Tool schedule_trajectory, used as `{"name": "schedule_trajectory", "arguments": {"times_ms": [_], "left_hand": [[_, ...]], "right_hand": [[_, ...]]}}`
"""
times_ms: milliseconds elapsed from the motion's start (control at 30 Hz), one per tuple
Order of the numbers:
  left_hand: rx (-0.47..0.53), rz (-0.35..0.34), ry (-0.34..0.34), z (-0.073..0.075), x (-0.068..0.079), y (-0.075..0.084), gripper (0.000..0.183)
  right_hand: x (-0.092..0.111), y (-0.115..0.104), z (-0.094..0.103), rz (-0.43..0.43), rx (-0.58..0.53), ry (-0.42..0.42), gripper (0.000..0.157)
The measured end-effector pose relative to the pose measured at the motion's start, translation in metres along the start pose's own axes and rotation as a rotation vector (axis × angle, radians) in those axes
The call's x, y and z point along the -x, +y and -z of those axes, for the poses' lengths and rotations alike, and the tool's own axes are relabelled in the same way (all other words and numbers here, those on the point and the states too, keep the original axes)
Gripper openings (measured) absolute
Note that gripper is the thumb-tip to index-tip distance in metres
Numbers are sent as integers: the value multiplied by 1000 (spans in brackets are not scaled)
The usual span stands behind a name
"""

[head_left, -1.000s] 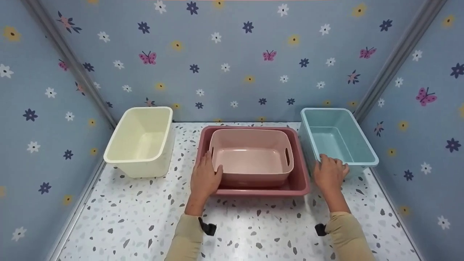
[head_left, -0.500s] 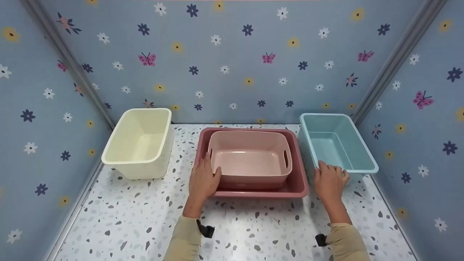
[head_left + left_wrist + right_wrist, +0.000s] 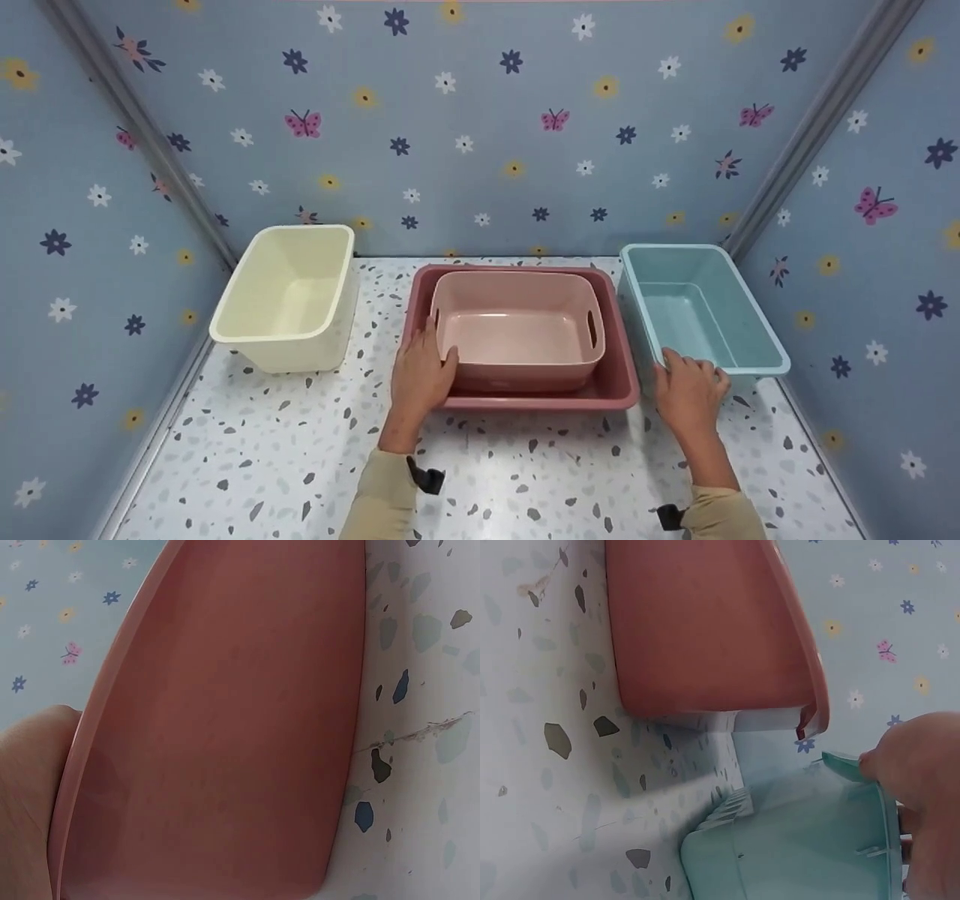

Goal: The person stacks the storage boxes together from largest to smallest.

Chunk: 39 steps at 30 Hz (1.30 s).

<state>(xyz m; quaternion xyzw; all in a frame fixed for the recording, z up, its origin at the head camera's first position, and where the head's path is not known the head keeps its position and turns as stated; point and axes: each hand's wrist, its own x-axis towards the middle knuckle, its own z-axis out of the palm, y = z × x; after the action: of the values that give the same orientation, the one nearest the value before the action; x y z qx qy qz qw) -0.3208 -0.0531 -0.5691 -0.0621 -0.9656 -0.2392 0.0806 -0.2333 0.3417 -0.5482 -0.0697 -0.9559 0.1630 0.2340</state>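
Pale blue-green rectangular plastic bin [image 3: 694, 315] stood at the person's right, near the right-hand wall, with its narrow end facing the person. The right hand [image 3: 690, 394], palm down, pinched that bin's rim: the thumb lay at the near left corner and the fingers were bent over the near edge. The right forearm angled inward from the lower right, the wrist raised above the tabletop.

The left hand [image 3: 422, 375] was relaxed, back upward, its fingers nearly straight and the thumb spread to the right. It rested across the left rim of a dark pink rectangular plastic tub [image 3: 540, 403]. Whether its fingertips also touched the smaller pale pink plastic bin with slotted handles [image 3: 517, 337] inside that tub could not be fully confirmed.

The tub stood at centre, just beside the blue-green bin, with a gap between them visible from the right wrist. A cream rectangular plastic bin [image 3: 289, 292] stood at far left, well apart from both hands. All rested on a white speckled tabletop [image 3: 300, 442]. Both arms wore tan fabric sleeves [image 3: 381, 495].
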Motion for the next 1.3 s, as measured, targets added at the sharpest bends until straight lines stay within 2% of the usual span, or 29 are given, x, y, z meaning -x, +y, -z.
{"name": "schedule_trajectory", "arguments": {"times_ms": [233,467,767,1000,1300], "left_hand": [[-3,11,-10,0,2,0,73],[2,-16,9,2,-2,3,72],[12,9,-4,0,2,0,73],[-3,4,1,-1,-1,7,73],[-14,15,0,2,3,1,73]], "right_hand": [[13,-2,10,-12,1,-44,32],[23,-3,24,-16,-24,-65,32],[38,-7,36,-23,-18,-141,35],[43,-9,51,-91,-7,-270,39],[43,-15,57,-136,-12,-413,44]]}}
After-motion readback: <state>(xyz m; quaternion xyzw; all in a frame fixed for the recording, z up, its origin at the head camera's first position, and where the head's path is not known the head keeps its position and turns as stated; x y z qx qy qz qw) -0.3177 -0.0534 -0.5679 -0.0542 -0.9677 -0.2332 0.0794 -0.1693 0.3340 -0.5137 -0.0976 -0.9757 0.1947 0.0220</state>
